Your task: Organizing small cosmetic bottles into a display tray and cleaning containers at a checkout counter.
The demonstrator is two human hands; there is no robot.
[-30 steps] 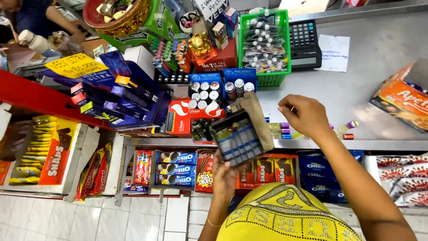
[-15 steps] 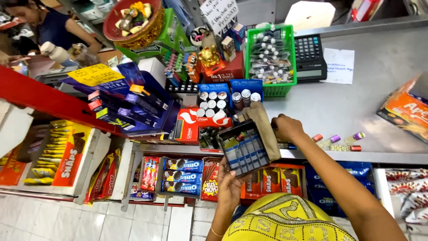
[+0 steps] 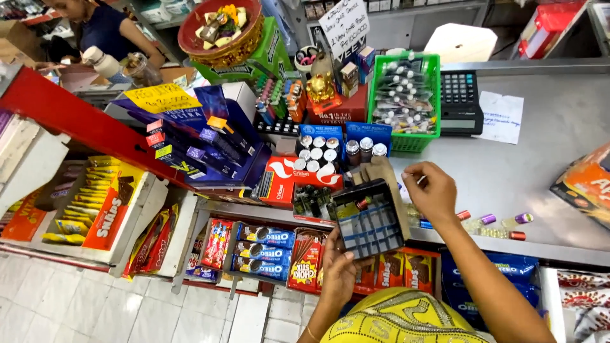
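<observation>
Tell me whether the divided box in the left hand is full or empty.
Nearly empty. The box tilts toward the camera with its lid open; the compartments look bare, except one small bottle near the top left. Left hand supports it from below.

- The left hand (image 3: 340, 267) is holding a dark divided tray (image 3: 370, 219) from below, tilting it above the counter edge.
- The right hand (image 3: 432, 190) is hovering just beside the tray's upper right corner, fingers curled.
- Small coloured tubes (image 3: 489, 222) are lying on the grey counter (image 3: 546, 159) near the right wrist.
- A green basket (image 3: 406, 95) and a calculator (image 3: 459, 101) are sitting further back.
</observation>
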